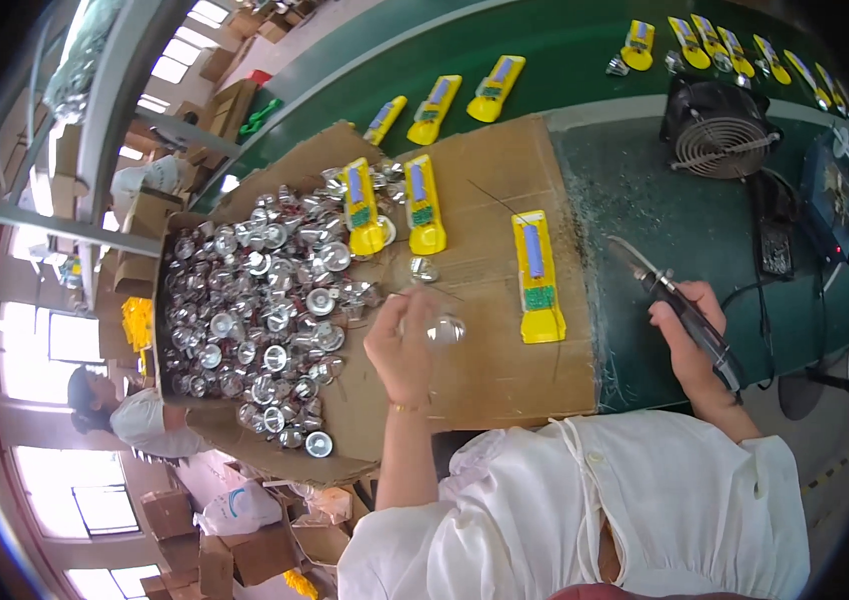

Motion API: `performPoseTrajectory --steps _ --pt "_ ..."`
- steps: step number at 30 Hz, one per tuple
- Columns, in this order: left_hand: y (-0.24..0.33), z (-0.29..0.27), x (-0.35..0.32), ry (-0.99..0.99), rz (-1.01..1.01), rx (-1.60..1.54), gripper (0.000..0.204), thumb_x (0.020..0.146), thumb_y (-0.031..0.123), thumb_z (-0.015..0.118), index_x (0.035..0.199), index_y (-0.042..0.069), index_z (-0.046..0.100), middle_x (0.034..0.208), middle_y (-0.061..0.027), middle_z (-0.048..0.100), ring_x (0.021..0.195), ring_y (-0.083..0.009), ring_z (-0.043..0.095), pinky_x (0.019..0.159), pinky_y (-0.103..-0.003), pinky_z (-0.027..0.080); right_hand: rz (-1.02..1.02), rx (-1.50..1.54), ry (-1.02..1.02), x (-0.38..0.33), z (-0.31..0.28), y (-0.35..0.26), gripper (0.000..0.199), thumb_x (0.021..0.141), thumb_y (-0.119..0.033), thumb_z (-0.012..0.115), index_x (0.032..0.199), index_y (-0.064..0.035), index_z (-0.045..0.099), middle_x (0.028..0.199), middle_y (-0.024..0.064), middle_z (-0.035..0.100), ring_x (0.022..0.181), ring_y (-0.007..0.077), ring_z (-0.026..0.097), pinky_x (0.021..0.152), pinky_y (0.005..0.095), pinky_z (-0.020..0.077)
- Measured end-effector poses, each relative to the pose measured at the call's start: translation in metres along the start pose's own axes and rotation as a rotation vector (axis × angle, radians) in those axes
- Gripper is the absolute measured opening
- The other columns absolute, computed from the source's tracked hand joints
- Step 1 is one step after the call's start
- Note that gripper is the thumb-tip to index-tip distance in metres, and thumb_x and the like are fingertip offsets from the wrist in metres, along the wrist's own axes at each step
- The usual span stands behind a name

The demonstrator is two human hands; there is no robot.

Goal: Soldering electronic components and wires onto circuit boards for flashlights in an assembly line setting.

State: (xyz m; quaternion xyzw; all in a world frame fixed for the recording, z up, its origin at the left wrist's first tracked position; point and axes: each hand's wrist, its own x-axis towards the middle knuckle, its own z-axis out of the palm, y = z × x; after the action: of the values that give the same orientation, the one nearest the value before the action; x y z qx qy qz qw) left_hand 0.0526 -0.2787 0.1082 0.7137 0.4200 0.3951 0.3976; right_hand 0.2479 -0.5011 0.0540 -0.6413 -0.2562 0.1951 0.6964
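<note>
Green bench (pixel 685 230) running wide beyond both grips, bare stretch between the right grip and the small round fan (pixel 720 130). Cardboard sheet (pixel 500 170) under the left grip, its far edge well clear, its right edge between the two grips. Heap of shiny silver reflector cups (pixel 255 310) just left of the left grip, spilling toward the near cardboard edge. Yellow torch body (pixel 537 275) lying flat between the grips, two more (pixel 390 205) beyond the left grip. Right hand (pixel 690 345) closed round a dark soldering iron (pixel 680 305), tip pointing away. Left hand (pixel 407 345) pinched shut on one reflector cup (pixel 445 328) at the fingertips; thin wire there hard to make out. Iron's lower end hidden behind the palm.
</note>
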Motion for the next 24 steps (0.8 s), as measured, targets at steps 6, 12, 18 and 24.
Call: performPoseTrajectory --steps 6,12,18,24 --pt "-0.018 0.031 -0.043 -0.452 -0.261 -0.027 0.015 0.081 0.012 0.063 0.085 -0.002 0.065 0.069 -0.0067 0.062 0.058 -0.011 0.055 0.054 -0.027 0.044 -0.012 -0.038 -0.216 -0.016 0.013 -0.003 0.017 0.074 -0.011 0.068 0.082 -0.0039 0.055 0.069 0.0042 0.062 0.06 0.0068 0.056 0.054 0.0226 0.0441" --pt "-0.022 0.049 -0.043 -0.394 -0.157 0.1 0.014 0.081 0.012 0.063 0.078 -0.001 0.064 0.069 -0.0113 0.059 0.057 -0.0173 0.056 0.054 -0.027 0.044 -0.074 -0.131 -0.224 -0.012 0.023 -0.004 0.018 0.077 -0.013 0.067 0.082 -0.0031 0.053 0.067 0.0041 0.061 0.057 0.0062 0.054 0.051 0.0223 0.0418" --pt "-0.025 0.055 -0.045 -0.256 0.111 0.122 0.009 0.079 0.006 0.063 0.075 -0.002 0.061 0.071 -0.0088 0.058 0.062 -0.0132 0.054 0.055 -0.023 0.044 -0.03 -0.106 -0.255 -0.013 0.03 -0.006 0.018 0.078 -0.013 0.066 0.082 -0.0024 0.052 0.067 0.0047 0.062 0.058 0.0066 0.055 0.051 0.0229 0.0427" --pt "-0.023 0.058 -0.043 -0.25 0.123 0.173 0.01 0.078 0.005 0.062 0.072 -0.003 0.06 0.072 -0.0102 0.059 0.06 -0.0147 0.056 0.055 -0.025 0.046 0.089 -0.135 -0.275 -0.012 0.033 -0.009 0.018 0.079 -0.015 0.065 0.082 -0.0021 0.052 0.069 0.0054 0.063 0.06 0.0075 0.058 0.054 0.024 0.0451"
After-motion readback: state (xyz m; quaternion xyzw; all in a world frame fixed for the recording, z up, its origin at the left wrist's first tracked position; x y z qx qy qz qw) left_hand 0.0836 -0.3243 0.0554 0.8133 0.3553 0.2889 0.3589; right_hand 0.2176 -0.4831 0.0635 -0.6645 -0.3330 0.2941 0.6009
